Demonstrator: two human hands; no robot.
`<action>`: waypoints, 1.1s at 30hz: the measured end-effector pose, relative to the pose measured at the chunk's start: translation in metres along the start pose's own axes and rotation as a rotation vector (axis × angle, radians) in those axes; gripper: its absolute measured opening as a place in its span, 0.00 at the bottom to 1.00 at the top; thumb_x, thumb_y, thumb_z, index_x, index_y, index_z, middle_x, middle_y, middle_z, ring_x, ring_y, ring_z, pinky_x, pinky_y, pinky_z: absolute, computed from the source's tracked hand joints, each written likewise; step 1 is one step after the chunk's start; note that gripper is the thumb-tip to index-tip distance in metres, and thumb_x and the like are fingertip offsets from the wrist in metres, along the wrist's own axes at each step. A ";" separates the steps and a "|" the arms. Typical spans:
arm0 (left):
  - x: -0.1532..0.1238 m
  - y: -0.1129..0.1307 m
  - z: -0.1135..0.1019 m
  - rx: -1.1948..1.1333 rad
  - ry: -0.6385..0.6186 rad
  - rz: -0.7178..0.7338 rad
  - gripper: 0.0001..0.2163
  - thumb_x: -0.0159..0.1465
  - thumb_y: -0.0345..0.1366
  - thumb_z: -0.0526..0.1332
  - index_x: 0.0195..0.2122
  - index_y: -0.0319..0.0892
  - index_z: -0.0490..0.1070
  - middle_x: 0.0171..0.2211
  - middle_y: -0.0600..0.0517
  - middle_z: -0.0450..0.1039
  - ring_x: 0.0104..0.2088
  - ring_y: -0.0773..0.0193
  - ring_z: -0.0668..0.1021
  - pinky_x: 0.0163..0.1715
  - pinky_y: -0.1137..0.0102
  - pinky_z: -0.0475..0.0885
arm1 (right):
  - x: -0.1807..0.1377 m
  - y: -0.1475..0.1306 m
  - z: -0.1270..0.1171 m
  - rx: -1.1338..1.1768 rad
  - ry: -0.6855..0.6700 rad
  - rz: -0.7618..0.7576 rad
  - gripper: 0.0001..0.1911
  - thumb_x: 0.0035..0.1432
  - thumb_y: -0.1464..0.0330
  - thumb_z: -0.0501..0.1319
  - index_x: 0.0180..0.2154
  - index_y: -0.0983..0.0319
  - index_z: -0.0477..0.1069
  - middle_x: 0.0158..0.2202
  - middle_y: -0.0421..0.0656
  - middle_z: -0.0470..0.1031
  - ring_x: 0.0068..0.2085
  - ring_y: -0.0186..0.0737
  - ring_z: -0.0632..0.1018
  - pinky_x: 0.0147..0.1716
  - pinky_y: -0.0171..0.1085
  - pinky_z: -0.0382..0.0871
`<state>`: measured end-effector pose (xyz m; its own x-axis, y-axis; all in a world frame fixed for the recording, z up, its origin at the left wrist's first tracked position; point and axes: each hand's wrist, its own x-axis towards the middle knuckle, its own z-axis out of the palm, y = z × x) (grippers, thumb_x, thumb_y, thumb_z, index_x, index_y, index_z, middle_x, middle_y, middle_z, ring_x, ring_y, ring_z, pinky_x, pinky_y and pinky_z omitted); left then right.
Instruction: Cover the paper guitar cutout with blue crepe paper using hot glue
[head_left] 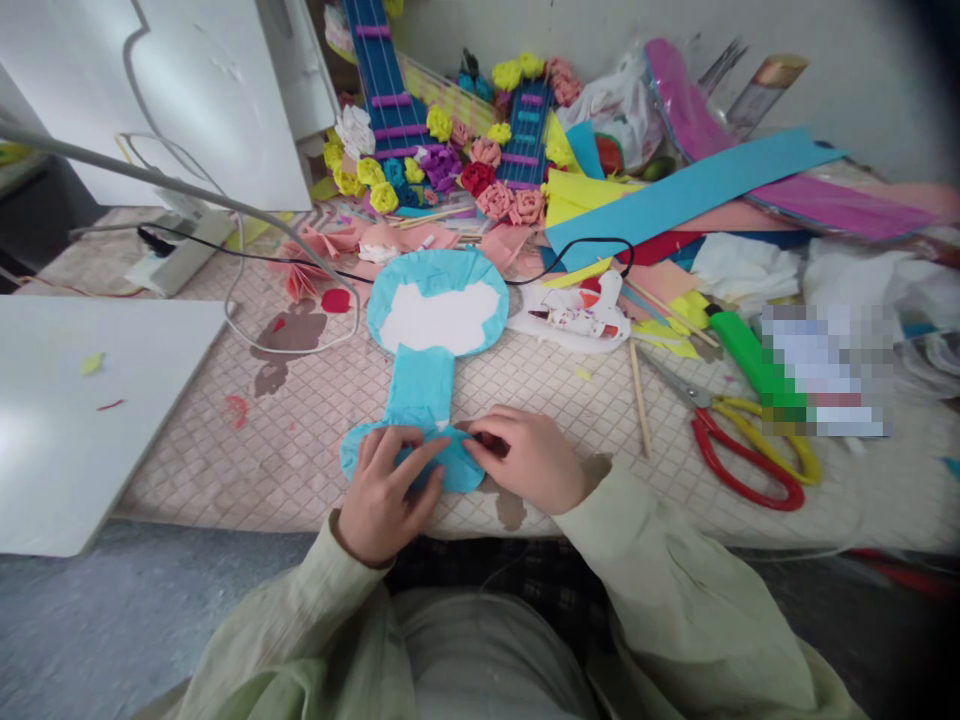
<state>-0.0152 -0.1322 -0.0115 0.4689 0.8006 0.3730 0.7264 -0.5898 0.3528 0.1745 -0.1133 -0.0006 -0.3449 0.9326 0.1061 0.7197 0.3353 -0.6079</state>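
Observation:
A craft piece covered in blue crepe paper [421, 385] lies flat at the table's front. Two wide ends are joined by a narrow strip, and white board [442, 318] shows through the far end. My left hand [390, 490] rests on the near end with its fingers apart, pressing the paper down. At the right edge of that end, my right hand [529, 455] is closed, thumb and forefinger pinching the crepe paper. Beyond it, a white glue gun [581, 318] lies on its side beside the far end.
Scissors with red and yellow handles [742, 450] lie at the right, near a wooden stick [641, 400] and a green glue bottle [757, 365]. Paper flowers [442, 165] and blue paper guitars [394, 85] crowd the back. A white board [97, 420] covers the left side; cords cross the table.

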 end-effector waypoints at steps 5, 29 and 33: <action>-0.002 -0.002 0.000 0.013 -0.024 0.025 0.15 0.58 0.31 0.56 0.47 0.44 0.68 0.37 0.47 0.63 0.37 0.59 0.67 0.39 0.60 0.64 | 0.000 0.001 0.001 -0.015 0.005 -0.003 0.07 0.55 0.66 0.56 0.30 0.60 0.72 0.26 0.38 0.69 0.28 0.31 0.69 0.29 0.32 0.59; -0.006 -0.007 -0.002 -0.043 0.063 0.036 0.13 0.58 0.28 0.56 0.46 0.39 0.67 0.37 0.47 0.64 0.38 0.60 0.67 0.39 0.63 0.66 | -0.017 0.018 -0.025 -0.119 0.312 -0.076 0.12 0.58 0.68 0.52 0.40 0.61 0.71 0.34 0.42 0.72 0.28 0.29 0.70 0.29 0.31 0.65; -0.007 -0.009 -0.003 0.010 0.090 0.066 0.13 0.59 0.28 0.56 0.46 0.40 0.67 0.37 0.47 0.64 0.37 0.60 0.67 0.38 0.62 0.65 | -0.031 0.052 -0.062 -0.359 0.505 0.390 0.13 0.55 0.61 0.55 0.33 0.63 0.69 0.24 0.40 0.71 0.23 0.33 0.69 0.25 0.34 0.61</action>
<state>-0.0266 -0.1332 -0.0143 0.4690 0.7470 0.4712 0.7004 -0.6396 0.3168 0.2595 -0.1163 0.0131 0.2342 0.9120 0.3369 0.9166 -0.0916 -0.3891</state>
